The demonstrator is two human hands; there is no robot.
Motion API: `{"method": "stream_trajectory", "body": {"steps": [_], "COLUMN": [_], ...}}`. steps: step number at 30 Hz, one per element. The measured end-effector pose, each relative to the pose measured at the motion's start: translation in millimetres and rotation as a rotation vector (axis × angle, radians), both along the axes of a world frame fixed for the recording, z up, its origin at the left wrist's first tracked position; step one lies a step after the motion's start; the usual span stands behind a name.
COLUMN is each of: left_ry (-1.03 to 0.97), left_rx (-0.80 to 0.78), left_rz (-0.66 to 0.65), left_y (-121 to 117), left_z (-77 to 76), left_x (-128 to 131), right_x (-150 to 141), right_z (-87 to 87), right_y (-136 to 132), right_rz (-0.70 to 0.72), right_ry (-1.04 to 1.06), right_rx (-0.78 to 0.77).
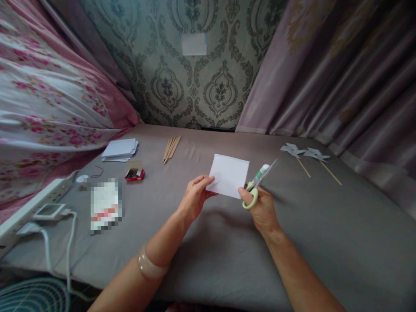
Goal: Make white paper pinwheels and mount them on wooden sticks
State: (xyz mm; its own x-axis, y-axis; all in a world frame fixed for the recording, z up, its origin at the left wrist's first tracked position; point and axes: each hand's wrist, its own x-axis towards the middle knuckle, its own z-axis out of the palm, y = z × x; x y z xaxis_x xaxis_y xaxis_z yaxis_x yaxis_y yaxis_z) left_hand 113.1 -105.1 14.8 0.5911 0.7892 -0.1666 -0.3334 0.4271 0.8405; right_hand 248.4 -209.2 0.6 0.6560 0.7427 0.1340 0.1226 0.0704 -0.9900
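Observation:
A square sheet of white paper point(228, 175) is held up above the grey-covered surface. My left hand point(195, 197) pinches its lower left side between thumb and fingers. My right hand point(260, 206) grips scissors point(250, 199) with pale green handles, the thumb through one loop and the blades pointing up and to the right. The tip of that thumb lies at the paper's lower right corner. Along the blades shows a white-capped tube with a green band point(259, 174); whether it is held with the scissors or lies behind them I cannot tell.
Two paper pinwheels point(292, 150) on sticks lie at the right. Several wooden sticks point(171, 148) lie toward the back. On the left are a paper stack point(119, 149), a small red box point(134, 174), a blurred packet point(105, 203) and a power strip point(48, 203) with white cables.

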Motion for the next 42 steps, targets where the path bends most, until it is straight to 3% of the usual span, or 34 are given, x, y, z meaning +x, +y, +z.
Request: {"method": "stream_trajectory", "body": {"steps": [12, 20, 23, 26, 33, 42], "left_ry": [-0.013, 0.053, 0.085, 0.089, 0.074, 0.051], "left_rx": [0.027, 0.078, 0.095, 0.09, 0.074, -0.001], "left_rz": [-0.049, 0.048, 0.098, 0.169, 0.261, 0.213], "left_y": [-24.1, -28.9, -22.4, -11.6, 3.0, -0.6], "left_z": [-11.3, -18.5, -17.8, -14.3, -8.1, -6.9], "left_x": [11.8, 16.0, 14.3, 10.1, 2.4, 2.3], "right_x": [-14.9, -24.3, -22.3, -17.6, -14.4, -18.0], "right_z": [-16.3, -14.0, -5.6, 0.0, -4.4, -6.5], "right_y": [6.9, 8.7, 6.0, 1.1, -8.5, -10.3], "right_rz": [-0.191, -0.144, -0.06, 0.11, 0.504, 0.595], "right_ry": [0.074, 0.01, -0.003, -0.122, -0.34, -0.374], "right_rx": [0.102, 0.08, -0.022, -0.173, -0.379, -0.453]}}
